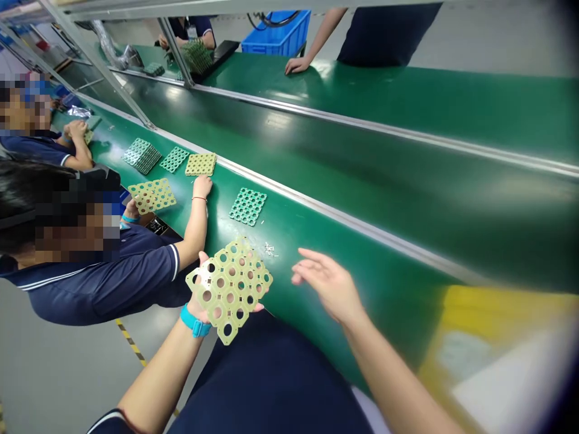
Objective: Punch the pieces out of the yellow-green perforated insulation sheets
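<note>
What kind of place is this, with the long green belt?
Probably a factory workshop. A long green conveyor belt runs along the row, holed yellow-green boards lie on it, and co-workers in matching navy polo shirts work beside it.

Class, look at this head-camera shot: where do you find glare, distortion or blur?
In the head view, pale glare lies on the green conveyor belt; the wide lens bows the long metal rail; the perforated board looks sharp, while the yellow-and-white object at lower right is smeared and the right corner darkens.
</note>
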Demonstrator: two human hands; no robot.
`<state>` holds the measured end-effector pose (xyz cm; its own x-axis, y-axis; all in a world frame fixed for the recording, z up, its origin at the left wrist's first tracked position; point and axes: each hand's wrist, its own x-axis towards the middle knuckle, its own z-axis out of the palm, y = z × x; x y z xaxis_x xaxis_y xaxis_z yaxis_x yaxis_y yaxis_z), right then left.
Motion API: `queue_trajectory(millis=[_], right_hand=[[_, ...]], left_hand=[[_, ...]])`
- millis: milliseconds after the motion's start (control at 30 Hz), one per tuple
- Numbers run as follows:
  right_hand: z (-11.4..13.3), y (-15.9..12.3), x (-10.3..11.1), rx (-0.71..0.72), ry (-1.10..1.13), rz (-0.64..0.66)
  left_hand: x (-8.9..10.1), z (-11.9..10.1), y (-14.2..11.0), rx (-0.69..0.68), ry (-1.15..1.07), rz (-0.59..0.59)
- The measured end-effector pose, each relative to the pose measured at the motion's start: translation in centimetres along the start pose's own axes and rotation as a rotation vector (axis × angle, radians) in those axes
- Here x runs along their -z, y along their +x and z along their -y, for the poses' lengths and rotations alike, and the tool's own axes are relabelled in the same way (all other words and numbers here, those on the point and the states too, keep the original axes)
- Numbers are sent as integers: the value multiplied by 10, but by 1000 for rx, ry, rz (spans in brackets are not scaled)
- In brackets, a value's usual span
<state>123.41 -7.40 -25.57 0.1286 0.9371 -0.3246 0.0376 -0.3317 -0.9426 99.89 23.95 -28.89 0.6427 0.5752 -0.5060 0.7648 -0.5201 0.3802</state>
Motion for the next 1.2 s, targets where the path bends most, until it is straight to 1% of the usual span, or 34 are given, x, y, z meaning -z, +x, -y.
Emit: queue_trajectory(millis=[33, 67, 100, 167, 200, 267, 333, 367, 433, 500, 633, 833, 967, 1133, 1200], right_hand=[[15, -15, 3, -4, 92, -29], [27, -29, 5, -5, 165, -59], [38, -39, 7, -5, 216, -86], [51, -54, 10, 13, 245, -136], [56, -59, 12, 22, 246, -155], [60, -66, 14, 16, 230, -180], [64, -71, 17, -4, 201, -209], [66, -73, 18, -12, 185, -234], [69, -75, 20, 7, 147, -280], [73, -74, 21, 63, 92, -305], [78, -69, 18, 167, -37, -272], [78, -65, 19, 360, -284, -206], [78, -67, 23, 378, -370, -216], [79, -68, 27, 376, -397, -214], [78, -68, 29, 375, -398, -204]], left_hand=[[-1, -16, -6, -36, -95, 20], [-5, -35, -14, -79, -246, 51], [-12, -55, -23, -128, -453, 102], [-33, -100, -50, -213, -871, 242], [-45, -122, -66, -234, -1062, 318], [-69, -165, -100, -238, -1417, 466], [-87, -200, -131, -229, -1754, 593], [-93, -214, -142, -220, -1911, 645], [-97, -233, -155, -195, -2113, 714], [-96, -245, -158, -160, -2191, 747], [-90, -255, -155, -108, -2173, 754], [-91, -264, -157, -141, -2132, 726], [-93, -265, -155, -126, -2141, 738], [-90, -266, -153, -82, -2147, 790], [-89, -267, -153, -74, -2153, 792]])
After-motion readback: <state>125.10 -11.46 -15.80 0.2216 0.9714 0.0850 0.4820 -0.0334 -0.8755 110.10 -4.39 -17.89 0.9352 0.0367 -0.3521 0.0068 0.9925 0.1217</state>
